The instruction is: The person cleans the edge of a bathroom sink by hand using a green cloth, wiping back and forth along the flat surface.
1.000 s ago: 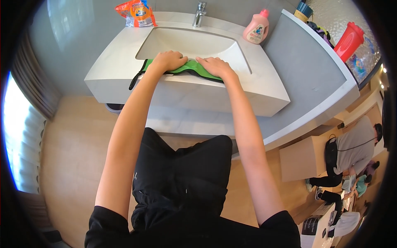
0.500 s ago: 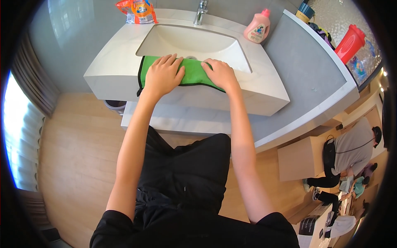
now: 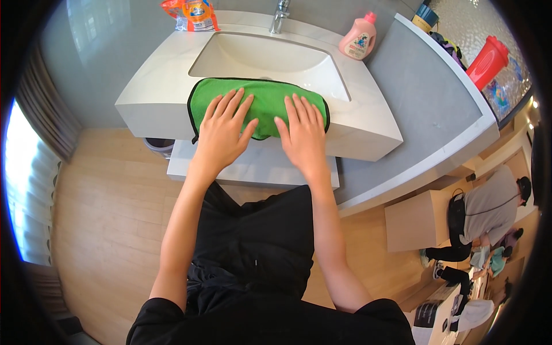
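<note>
A green cloth [image 3: 265, 106] with black edging lies along the front rim of the white washbasin [image 3: 270, 54], its near side draped over the counter's front edge. On the cloth's left part rests my left hand [image 3: 223, 131], fingers stretched out and thumb apart. My right hand [image 3: 303, 133] lies flat on the right part, its fingers slightly spread. Neither hand grips the cloth; both palms face down near the counter's edge. The chrome faucet [image 3: 280, 17] stands behind the basin.
An orange detergent bag [image 3: 194, 16] stands at the counter's back left, a pink detergent bottle [image 3: 357, 37] at the back right. A grey partition [image 3: 425, 103] borders the right side, with a red container [image 3: 487, 62] beyond it. Several people are at the far right.
Both hands have slid back toward me, down over the counter's edge. More of the green cloth shows, spread wider to the right and hanging lower in front.
</note>
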A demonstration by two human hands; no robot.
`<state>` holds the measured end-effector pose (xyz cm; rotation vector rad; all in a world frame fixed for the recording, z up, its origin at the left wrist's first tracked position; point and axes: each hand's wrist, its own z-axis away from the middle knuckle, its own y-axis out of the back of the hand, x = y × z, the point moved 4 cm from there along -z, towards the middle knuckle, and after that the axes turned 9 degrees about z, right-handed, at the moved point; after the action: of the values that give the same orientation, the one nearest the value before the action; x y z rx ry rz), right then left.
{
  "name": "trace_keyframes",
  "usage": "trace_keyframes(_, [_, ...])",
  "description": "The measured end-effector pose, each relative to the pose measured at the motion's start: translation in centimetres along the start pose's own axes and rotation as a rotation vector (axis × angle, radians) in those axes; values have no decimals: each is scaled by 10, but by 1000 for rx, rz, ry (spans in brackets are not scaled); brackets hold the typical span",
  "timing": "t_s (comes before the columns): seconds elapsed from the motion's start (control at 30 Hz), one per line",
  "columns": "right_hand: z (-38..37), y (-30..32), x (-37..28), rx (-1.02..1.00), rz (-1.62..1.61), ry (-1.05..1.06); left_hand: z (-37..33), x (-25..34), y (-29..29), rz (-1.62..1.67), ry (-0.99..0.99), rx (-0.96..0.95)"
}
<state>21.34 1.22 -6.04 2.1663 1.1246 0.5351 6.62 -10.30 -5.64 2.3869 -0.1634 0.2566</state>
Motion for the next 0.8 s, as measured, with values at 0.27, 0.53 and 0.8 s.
trace_keyframes(0.27, [10,13,-17,20,51,-52,-4,-2,-5,-68,-48,31])
trace_keyframes(0.53, [-49,-40,26,-159,85,-159,-59,-45,-50,-92,30,-153])
trace_keyframes(0.8, [-106,-87,79,-729,-35,-241,-116,-81,-73,45,303,-570])
